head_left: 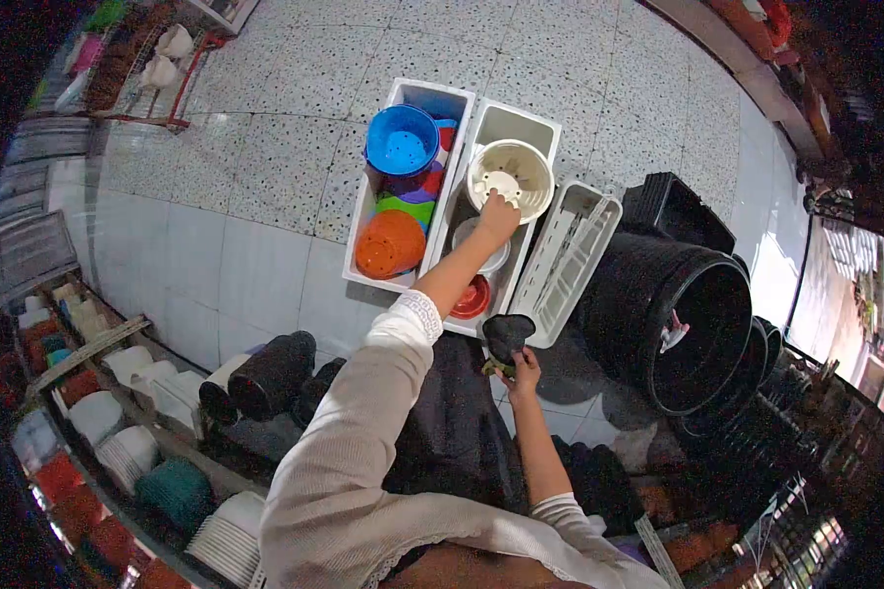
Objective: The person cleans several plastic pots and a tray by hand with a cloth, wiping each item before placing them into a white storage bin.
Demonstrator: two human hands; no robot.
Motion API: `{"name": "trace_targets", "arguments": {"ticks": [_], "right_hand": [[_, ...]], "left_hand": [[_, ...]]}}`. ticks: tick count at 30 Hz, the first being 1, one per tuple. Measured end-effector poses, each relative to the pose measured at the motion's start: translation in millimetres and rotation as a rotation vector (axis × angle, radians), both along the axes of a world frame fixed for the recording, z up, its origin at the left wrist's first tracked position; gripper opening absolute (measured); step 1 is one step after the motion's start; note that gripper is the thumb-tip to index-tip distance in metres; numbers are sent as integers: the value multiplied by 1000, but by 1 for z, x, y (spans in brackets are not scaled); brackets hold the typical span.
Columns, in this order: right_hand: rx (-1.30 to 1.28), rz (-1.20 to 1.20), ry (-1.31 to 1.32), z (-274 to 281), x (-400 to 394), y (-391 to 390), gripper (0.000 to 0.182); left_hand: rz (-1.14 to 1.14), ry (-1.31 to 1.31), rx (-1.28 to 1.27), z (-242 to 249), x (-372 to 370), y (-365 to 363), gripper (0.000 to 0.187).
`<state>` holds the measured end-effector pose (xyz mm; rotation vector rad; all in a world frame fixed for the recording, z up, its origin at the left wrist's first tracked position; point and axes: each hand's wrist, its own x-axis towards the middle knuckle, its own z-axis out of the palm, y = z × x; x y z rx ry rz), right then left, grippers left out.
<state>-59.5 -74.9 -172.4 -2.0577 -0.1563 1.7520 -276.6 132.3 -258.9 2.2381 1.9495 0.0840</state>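
My left hand (498,218) reaches to the near rim of a round cream plastic pot (535,177) with holes in its base. The fingers curl over the rim, their tips inside the pot. This pot rests in a white planter box (521,120), above a pale round pot (497,257) and a red pot (473,297). Nearer to my body, my right hand (524,373) pinches a dark, rounded item (509,334) with a green piece (497,368) at its lower end; I cannot tell its kind.
Left of it stands another white planter (352,257) with a blue pot (403,140) and an orange pot (391,243). A long white slotted tray (572,265) lies to the right. Beyond are large black tubs (658,314). Stacked pots (128,456) line the lower left.
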Motion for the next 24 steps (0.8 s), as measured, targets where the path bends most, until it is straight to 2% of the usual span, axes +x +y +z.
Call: {"name": "trace_targets", "arguments": {"ticks": [5, 8, 9, 10, 13, 14, 16, 17, 20, 23, 24], "right_hand": [[3, 46, -12, -4, -3, -1, 41], [-22, 95, -75, -3, -6, 2, 40], [-16, 133, -111, 1, -10, 3, 38], [-10, 171, -146, 2, -15, 5, 35], [328, 440, -316, -63, 11, -19, 25], [408, 556, -465, -62, 7, -19, 24], [577, 788, -763, -50, -5, -11, 21], [509, 837, -832, -40, -14, -2, 24], [740, 967, -1065, 1, -51, 24, 25], [1046, 1106, -1174, 55, -99, 58, 24], [1083, 1089, -1030, 54, -106, 63, 23]], "left_hand": [[59, 61, 15, -1, 9, -9, 17], [188, -10, 390, 33, 3, -35, 30], [256, -153, 257, 48, -1, -47, 42], [326, -217, 224, 50, -8, -63, 42], [586, -346, 130, 40, -37, -118, 44], [706, -348, 104, 27, -45, -138, 45], [875, -199, -80, 5, -66, -184, 48], [931, -163, -86, 2, -75, -204, 51], [1027, -155, -109, 1, -101, -252, 55], [1056, -201, -147, 10, -122, -267, 57], [1057, -217, -167, 14, -127, -270, 57]]}}
